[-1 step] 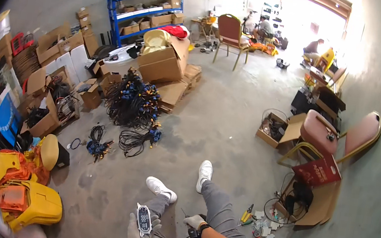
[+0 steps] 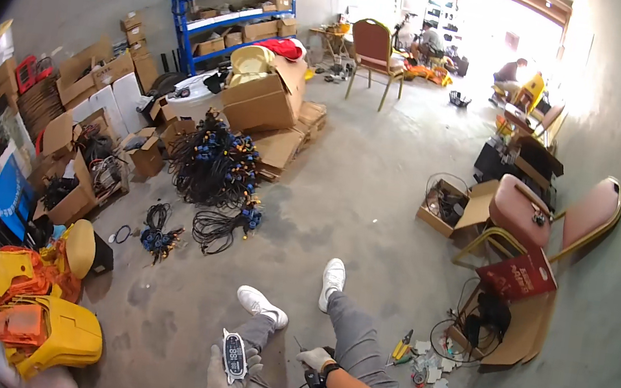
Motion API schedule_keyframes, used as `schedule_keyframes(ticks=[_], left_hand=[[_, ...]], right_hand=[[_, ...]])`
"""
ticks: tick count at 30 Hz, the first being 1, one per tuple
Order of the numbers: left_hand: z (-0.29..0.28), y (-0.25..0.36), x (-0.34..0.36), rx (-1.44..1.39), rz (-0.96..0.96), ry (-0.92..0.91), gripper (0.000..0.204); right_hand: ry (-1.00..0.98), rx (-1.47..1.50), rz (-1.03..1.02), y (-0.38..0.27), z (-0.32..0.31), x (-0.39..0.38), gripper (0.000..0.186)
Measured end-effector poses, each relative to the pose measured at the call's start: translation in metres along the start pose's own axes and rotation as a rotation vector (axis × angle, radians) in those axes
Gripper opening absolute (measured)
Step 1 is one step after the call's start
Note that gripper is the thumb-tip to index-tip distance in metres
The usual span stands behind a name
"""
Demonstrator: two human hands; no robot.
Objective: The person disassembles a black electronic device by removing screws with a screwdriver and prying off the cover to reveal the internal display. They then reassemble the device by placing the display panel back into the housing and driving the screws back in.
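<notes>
My left hand, in a pale work glove, is closed round a digital dashboard display with a dark screen and a whitish frame. The display faces up above my left thigh. To its right, over my lap, my gloved right hand is closed, with a thin dark rod sticking out on its left side. A black part shows behind the fingers, so the kind of tool cannot be made out. A black device with a cable hangs at my right wrist.
Pliers and small connectors lie right of my leg, near an open cardboard box and a chair. Yellow plastic shells are at left. Cable bundles lie ahead. Two people sit far back.
The view has shifted very slightly. Both hands keep their places and their holds.
</notes>
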State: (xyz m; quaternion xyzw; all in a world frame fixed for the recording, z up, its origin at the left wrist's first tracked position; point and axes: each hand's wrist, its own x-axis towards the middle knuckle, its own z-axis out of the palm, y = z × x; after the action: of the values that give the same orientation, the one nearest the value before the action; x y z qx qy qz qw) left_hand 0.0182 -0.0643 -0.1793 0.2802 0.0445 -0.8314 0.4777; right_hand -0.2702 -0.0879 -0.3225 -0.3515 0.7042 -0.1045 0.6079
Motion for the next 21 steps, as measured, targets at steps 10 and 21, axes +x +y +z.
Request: schedule_keyframes(ticks=[10, 21], left_hand=[[0.079, -0.013, -0.005, 0.344, 0.119, -0.026, 0.075], [0.008, 0.017, -0.071, 0.052, 0.311, -0.091, 0.079]], right_hand=[[0.286, -0.732, -0.867, 0.043, -0.023, 0.057, 0.014], [-0.088, -0.314, -0.251, 0.031, 0.008, 0.047, 0.050]])
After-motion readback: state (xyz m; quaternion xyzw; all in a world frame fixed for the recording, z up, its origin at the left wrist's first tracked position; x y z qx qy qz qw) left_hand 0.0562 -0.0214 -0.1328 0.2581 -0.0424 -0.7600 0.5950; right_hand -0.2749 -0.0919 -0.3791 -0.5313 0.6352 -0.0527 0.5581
